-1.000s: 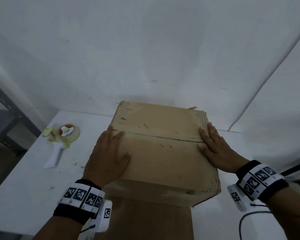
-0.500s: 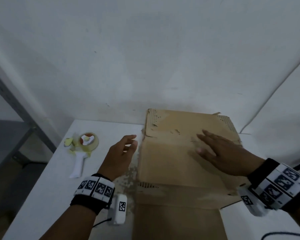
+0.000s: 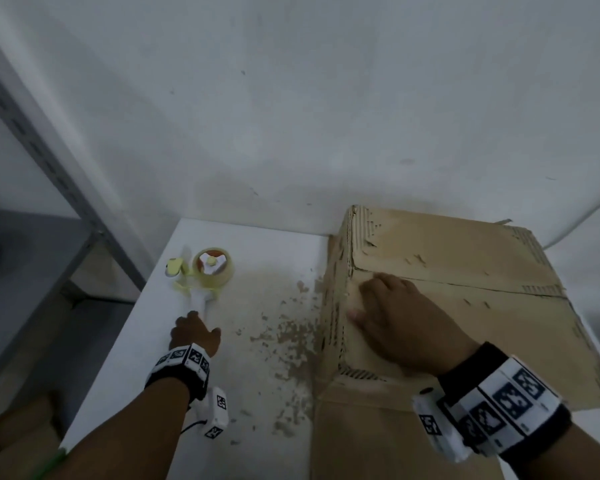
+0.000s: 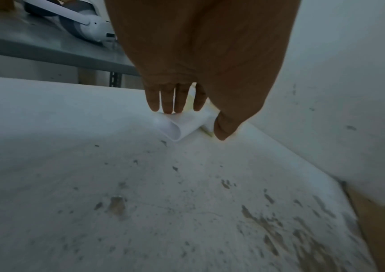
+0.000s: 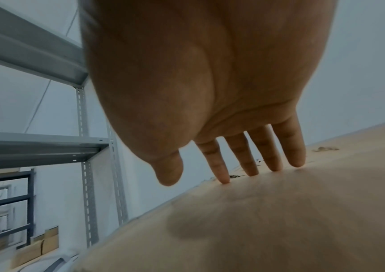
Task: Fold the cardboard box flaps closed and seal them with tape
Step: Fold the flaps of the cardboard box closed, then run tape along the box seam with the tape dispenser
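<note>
Both hands are working beside the box (image 3: 447, 306): the right hand (image 3: 399, 323) is lying flat, fingers (image 5: 252, 162) straight, pressing the folded flaps at the seam. Left of the box, the left hand (image 3: 194, 332) is reaching the tape dispenser (image 3: 208, 275) on the table (image 3: 257, 341), fingertips (image 4: 167, 103) touching its white handle (image 4: 180, 127), not yet gripping. Worn cardboard probably springs back, so keep pressing; the dispenser looks light and rigid, best held by its handle.
</note>
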